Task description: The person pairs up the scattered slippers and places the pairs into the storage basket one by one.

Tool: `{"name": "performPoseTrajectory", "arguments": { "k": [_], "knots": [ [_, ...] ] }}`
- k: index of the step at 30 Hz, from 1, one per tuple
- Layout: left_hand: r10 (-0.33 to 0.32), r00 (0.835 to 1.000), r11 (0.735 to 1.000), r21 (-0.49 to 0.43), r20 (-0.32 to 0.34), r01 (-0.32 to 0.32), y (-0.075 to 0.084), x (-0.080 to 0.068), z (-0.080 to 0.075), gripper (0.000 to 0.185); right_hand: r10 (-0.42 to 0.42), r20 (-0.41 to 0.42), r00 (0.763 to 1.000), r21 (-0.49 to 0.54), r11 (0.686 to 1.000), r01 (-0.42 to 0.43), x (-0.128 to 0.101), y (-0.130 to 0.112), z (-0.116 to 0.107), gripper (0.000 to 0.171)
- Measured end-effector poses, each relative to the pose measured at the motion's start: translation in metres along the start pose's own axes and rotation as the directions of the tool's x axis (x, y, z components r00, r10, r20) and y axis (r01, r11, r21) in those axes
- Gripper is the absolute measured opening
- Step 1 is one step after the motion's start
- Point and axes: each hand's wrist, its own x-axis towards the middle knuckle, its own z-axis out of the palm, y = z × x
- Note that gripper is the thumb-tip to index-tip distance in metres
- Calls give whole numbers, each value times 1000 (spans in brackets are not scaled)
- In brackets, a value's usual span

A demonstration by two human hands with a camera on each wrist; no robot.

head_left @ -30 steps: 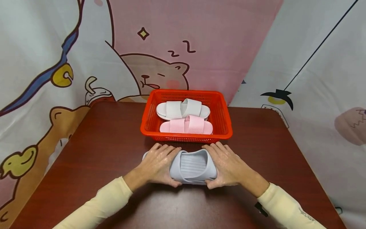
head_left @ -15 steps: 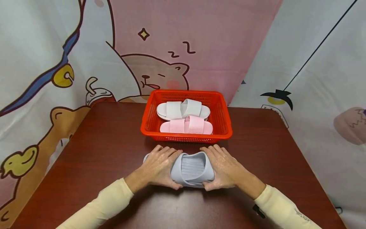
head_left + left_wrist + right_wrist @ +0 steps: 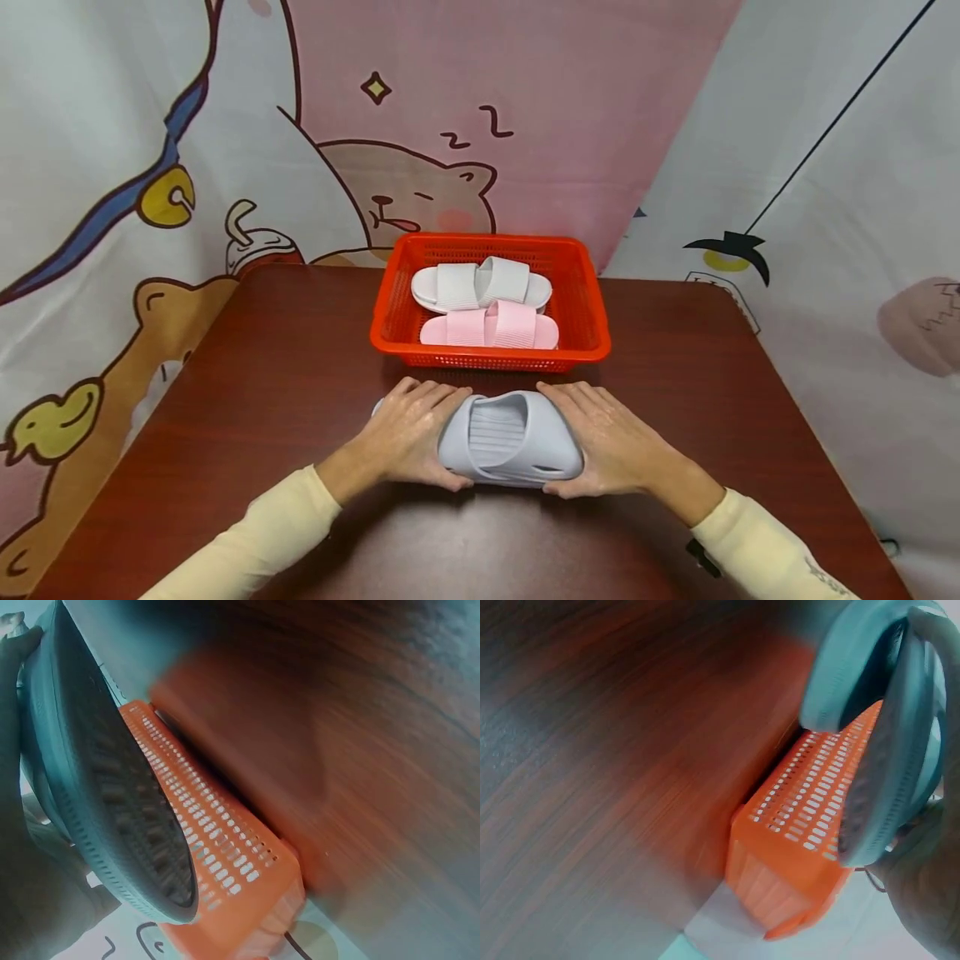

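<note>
Where the dark wooden table (image 3: 247, 392) meets the cartoon-printed curtain (image 3: 112, 167) on the left, only bare tabletop is seen. Two cream sleeves are counted, one on each forearm, the left sleeve (image 3: 255, 542) entering from the lower left. The left hand (image 3: 408, 433) is laid over the left end of one grey slipper (image 3: 510, 437), its fingers curved over the top and its thumb tucked under the near edge, so that the slipper is gripped. A paler grey edge is visible under the left fingertips; whether a second grey slipper lies beneath cannot be told. The grey slipper is held in front of the basket, near the table's middle, with its ribbed footbed facing up and toward the person; in the left wrist view its studded sole (image 3: 135, 825) is seen close to the red mesh. The right hand (image 3: 611, 442) is curled around the slipper's right end in the same way, with the thumb below. Behind the hands, one red plastic basket (image 3: 577, 333) is set on the table, apart from the slipper. Two slippers are held in it: one white slipper (image 3: 480, 287) at the back and one pink slipper (image 3: 487, 327) in front, side by side and touching.
</note>
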Motion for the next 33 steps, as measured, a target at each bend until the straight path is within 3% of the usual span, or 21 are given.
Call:
{"name": "performPoseTrajectory", "arguments": {
  "k": [4, 10, 33],
  "knots": [
    [6, 1000, 1000, -9, 14, -5, -1, 2, 0, 112, -53, -48, 997, -26, 998, 52, 1, 0, 2, 119],
    [2, 1000, 1000, -5, 9, -2, -1, 3, 1, 111, -66, -111, 992, -68, 996, 59, 3, -2, 6, 118],
    [-8, 1000, 1000, 5, -13, 8, -2, 5, 6, 109, -74, -150, 986, -71, 995, 64, 14, -3, 11, 111]
  ]
}}
